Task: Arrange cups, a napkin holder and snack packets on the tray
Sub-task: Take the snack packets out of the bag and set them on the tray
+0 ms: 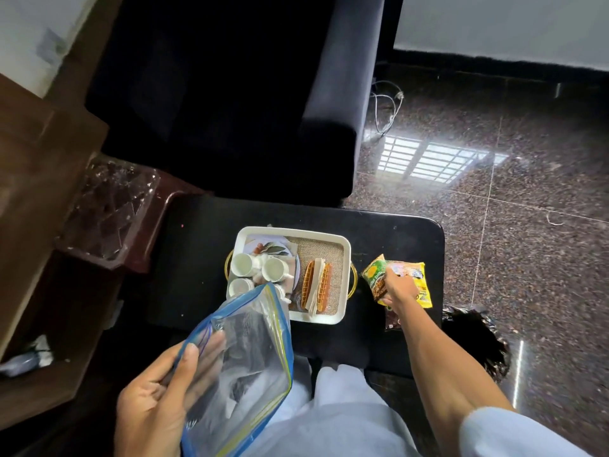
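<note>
A white tray (pixel 346 258) with gold handles sits on a small black table (pixel 197 258). White cups (pixel 274 268) stand in its left half on a floral plate. An orange napkin holder (pixel 317 285) with napkins stands in its right half. Green and yellow snack packets (pixel 418 275) lie on the table to the right of the tray. My right hand (pixel 400 288) rests on them, fingers closed over the green one. A darker packet (pixel 392 319) lies under my wrist. My left hand (pixel 158 400) holds a clear zip bag (pixel 250 351) with a blue edge, which hides the tray's near left corner.
A dark sofa (pixel 230 110) stands behind the table. A clear plastic container (pixel 108 209) sits on a brown stool at the left, beside wooden furniture (pixel 33 192). Polished stone floor (pixel 527 192) spreads right, with a cable (pixel 385 107) and a black bag (pixel 474 341).
</note>
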A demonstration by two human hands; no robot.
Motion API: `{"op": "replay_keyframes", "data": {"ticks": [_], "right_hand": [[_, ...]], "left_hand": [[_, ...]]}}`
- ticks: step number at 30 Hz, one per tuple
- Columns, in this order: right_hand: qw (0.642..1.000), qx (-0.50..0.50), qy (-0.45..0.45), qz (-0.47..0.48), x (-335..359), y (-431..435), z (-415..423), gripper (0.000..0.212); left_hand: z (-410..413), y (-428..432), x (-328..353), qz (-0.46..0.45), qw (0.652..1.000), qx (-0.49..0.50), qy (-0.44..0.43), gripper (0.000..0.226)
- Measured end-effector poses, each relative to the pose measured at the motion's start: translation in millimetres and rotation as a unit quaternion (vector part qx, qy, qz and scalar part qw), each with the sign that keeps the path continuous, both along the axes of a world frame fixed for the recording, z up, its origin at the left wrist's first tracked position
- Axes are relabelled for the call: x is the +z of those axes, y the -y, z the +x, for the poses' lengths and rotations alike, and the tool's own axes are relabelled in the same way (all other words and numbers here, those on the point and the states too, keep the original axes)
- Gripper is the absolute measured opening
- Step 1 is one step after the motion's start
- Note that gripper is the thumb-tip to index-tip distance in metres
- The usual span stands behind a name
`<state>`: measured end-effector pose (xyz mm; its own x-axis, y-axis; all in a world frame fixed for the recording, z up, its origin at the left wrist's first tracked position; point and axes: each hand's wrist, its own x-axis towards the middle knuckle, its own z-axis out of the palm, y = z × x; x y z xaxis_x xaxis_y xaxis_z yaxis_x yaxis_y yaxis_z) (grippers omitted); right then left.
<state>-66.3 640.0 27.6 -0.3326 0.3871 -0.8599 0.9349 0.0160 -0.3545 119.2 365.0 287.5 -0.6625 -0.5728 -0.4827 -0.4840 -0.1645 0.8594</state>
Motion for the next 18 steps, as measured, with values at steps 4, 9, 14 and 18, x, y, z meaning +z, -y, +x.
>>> {"op": "replay_keyframes", "data": {"ticks": [4,9,14,18], "right_hand": [[0.999,0.016,-0.003,0.028,5.5,-13.5,13.7,0.06],[0.964,0.173,-0.152,0.133,55.7,-16.7,45.6,0.032],[0.862,0.327,-0.386,-0.035,151.6,28.1,101.6,0.068],[0.803,0.368,-0.449,-0.136,199.9,91.1,131.1,0.115]], "left_hand": [[-11.8,-6.4,6.3,-0.005,1.0,-0.021,-0.015,0.026],[-26.3,4.0,4.6,0.015,0.998,-0.054,-0.024,0.027],[-44.8,14.2,9.3,0.061,0.988,-0.137,-0.028,0.027],[-60.9,18.9,14.6,0.094,0.972,-0.214,-0.036,0.023]]}}
